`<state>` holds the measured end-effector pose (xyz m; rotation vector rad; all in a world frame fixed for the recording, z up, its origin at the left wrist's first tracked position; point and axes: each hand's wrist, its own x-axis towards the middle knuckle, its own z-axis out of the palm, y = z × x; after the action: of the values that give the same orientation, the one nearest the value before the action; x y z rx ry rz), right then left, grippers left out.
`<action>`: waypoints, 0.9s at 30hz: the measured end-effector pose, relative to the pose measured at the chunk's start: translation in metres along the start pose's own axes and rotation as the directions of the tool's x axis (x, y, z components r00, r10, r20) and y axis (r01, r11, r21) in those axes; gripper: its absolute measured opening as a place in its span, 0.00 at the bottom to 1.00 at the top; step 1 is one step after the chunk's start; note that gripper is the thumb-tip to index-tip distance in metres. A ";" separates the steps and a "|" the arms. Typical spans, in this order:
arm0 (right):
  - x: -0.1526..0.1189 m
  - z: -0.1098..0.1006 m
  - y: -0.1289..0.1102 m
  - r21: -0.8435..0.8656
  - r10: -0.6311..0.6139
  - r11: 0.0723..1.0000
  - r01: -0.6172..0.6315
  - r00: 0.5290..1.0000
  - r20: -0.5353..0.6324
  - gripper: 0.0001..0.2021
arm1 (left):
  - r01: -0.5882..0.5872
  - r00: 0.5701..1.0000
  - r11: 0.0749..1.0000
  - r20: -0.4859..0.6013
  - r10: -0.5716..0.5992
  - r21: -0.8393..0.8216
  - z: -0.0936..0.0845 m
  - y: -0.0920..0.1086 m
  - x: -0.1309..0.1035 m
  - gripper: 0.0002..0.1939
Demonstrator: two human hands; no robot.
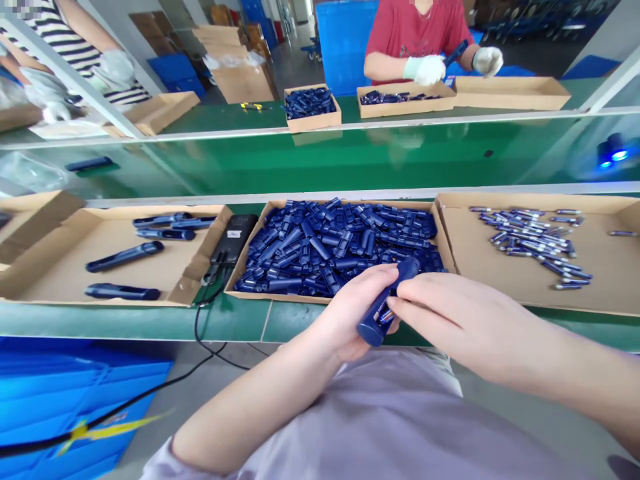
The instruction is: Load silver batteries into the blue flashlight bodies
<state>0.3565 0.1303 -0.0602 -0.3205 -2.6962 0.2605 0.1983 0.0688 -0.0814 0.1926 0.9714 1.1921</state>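
My left hand is wrapped round a dark blue tubular device, tilted with its wide end toward me. A battery shows in the opening on its side. Over that opening my right hand has its fingers pressed together, the tips touching the battery and the device. Just beyond the hands lies a cardboard tray heaped with small blue plastic parts. The tray to the right holds many batteries. Several blue devices lie in the left tray.
A black box with cables sits between the left and middle trays. Behind the green divider, a person in a red shirt with gloves handles a blue device. Blue crates stand lower left.
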 end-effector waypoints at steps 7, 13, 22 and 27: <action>-0.001 0.006 -0.003 -0.145 -0.316 0.943 0.299 0.942 -0.113 0.16 | -0.021 0.999 1.000 0.038 0.022 -0.017 -0.005 0.001 -0.004 0.10; -0.015 0.030 -0.017 -0.030 -0.182 0.983 0.179 0.972 -0.151 0.17 | -0.097 0.989 0.995 -0.110 0.097 0.006 -0.014 0.006 -0.008 0.15; 0.047 0.059 0.087 -0.243 0.336 0.922 -0.301 0.935 0.115 0.09 | -0.249 0.963 0.963 -0.135 0.235 -0.099 -0.032 0.024 -0.004 0.14; 0.064 0.073 0.104 -0.240 0.304 0.937 -0.252 0.930 0.209 0.07 | -0.206 0.973 0.974 -0.128 0.193 -0.092 -0.036 0.019 -0.010 0.14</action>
<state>0.2887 0.2369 -0.1252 -0.7892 -2.9209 0.0996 0.1588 0.0556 -0.0859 0.1397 1.0075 1.4493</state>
